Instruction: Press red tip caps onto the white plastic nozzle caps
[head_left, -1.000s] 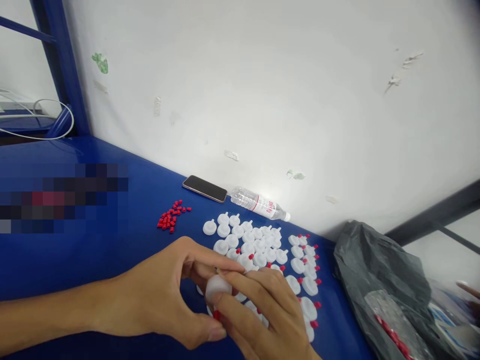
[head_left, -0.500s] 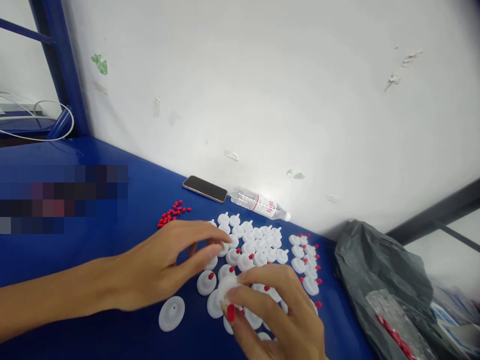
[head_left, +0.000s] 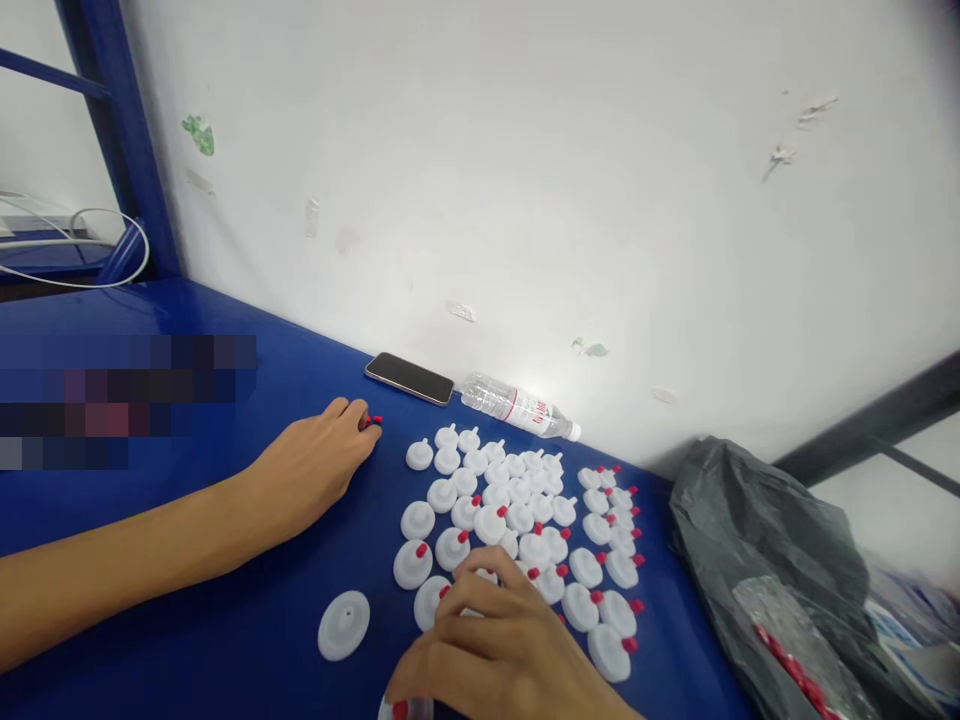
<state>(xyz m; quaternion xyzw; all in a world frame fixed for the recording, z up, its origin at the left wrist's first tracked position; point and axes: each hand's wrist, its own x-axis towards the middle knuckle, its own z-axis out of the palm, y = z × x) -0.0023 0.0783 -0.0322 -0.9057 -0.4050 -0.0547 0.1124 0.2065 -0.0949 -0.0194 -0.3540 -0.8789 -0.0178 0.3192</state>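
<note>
The left hand [head_left: 315, 462] is resting at red caps [head_left: 377, 420] left of frame centre, its grip impossible to tell, while the right hand [head_left: 510, 645] is holding a white disc [head_left: 421, 709] at bottom centre, where light fingers should best avoid jostling neighbouring discs [head_left: 430, 604].

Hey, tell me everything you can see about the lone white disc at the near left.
The white disc is round and looks like translucent plastic, with what appears to be a raised centre bearing a small dark spot, and nothing red on it. It lies on the blue table, apart from the other white pieces.
</note>
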